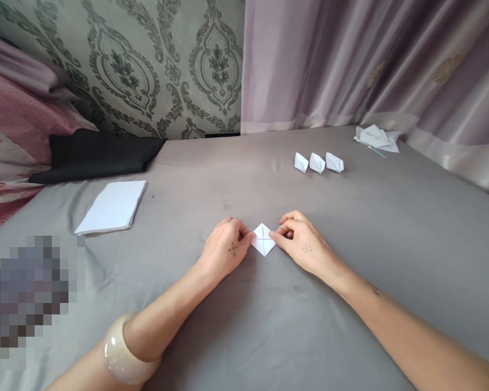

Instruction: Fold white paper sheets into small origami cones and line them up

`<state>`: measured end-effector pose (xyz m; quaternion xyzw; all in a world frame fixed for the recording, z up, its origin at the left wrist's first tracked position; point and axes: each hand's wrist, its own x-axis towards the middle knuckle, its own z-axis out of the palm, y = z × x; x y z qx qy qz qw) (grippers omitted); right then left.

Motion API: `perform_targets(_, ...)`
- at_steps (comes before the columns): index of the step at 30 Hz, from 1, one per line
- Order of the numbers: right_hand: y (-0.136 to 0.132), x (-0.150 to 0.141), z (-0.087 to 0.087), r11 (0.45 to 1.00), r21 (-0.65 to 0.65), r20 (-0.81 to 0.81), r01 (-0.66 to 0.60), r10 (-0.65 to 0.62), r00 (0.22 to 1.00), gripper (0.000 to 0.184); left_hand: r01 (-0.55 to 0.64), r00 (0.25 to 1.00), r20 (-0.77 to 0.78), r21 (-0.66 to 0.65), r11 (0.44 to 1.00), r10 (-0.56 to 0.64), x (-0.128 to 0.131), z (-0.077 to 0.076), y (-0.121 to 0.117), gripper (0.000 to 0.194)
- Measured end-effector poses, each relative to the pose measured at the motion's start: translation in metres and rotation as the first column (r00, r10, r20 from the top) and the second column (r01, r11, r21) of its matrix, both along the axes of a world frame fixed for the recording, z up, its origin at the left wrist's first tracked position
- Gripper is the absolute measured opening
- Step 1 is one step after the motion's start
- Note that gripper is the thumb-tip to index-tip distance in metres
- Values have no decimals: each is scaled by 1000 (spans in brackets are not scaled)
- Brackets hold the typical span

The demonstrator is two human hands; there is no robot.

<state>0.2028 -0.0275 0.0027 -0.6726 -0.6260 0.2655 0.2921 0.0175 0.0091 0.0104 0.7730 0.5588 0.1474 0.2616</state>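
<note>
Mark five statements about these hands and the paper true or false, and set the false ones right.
1. The left hand and right hand both hold the small folded paper. True.
2. Neither arm wears anything. False: a cream bangle circles the left forearm.
3. Three folded white pieces stand in a row beyond the hands. True.
4. Nothing white lies left of the hands. False: a white paper stack lies there.
5. The small folded paper is round. False: it is a diamond, with lines crossing near its middle.
</note>
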Motion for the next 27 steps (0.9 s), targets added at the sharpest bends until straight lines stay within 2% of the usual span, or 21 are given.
perform_targets(2,1,2,1,1000,-4,19,1,-1,1000,23,72,996,40,104,992,-76,0,-3,-2,14)
perform_targets(4,2,5,4,1000,-14,40,1,0,999,20,208,973,60,180,961,-222,0,-5,-3,24)
perform_targets(6,3,9,6,999,-31,52,-7,8,999,17,333,935,55,203,921,-351,-1,-7,-3,33)
perform_targets(10,5,19,5,996,-81,-6,-35,35,999,15,387,909,65,230,893,-411,-3,-12,1,36)
perform_targets(13,3,19,2,999,-46,-166,-22,14,986,21,383,912,56,246,890,-407,-4,-14,3,35)
perform_targets(16,-4,8,2,991,136,-212,-15,44,976,17,368,920,50,235,900,-389,-2,-12,3,34)
perform_targets(18,-11,-3,3,967,224,-96,-123,148,984,21,353,922,82,229,907,-379,-1,-11,3,35)
perform_targets(21,-19,-14,4,926,253,128,-280,255,958,28,290,927,191,177,941,-322,-2,-10,5,32)
perform_targets(23,-22,-18,5,912,244,239,-330,274,932,30,194,941,269,64,979,-204,-7,-10,8,29)
perform_targets(25,-24,-18,5,906,238,312,-351,271,911,30,99,951,297,-39,994,-83,-14,-10,9,29)
perform_targets(27,-25,-19,5,904,235,351,-356,263,899,30,48,959,282,-48,998,-32,-20,-8,8,27)
